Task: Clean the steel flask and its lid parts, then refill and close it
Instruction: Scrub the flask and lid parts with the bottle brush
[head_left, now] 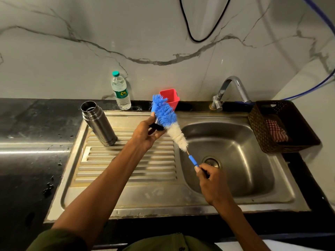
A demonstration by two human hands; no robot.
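Note:
The open steel flask (98, 123) stands upright on the ribbed drainboard (130, 160), left of my hands. My left hand (147, 132) grips a small black lid part (156, 126) above the drainboard. My right hand (210, 180) pinches the blue handle of a long bottle brush (167, 116). The brush's blue and white bristles lie against the lid part, slanting up to the left over the sink's edge.
The steel sink basin (253, 142) with its drain (211, 161) lies below my right hand, the tap (230, 91) behind it. A plastic water bottle (121, 91) and a red cup (170, 99) stand at the back. A brown basket (261, 131) holds a checked cloth at right.

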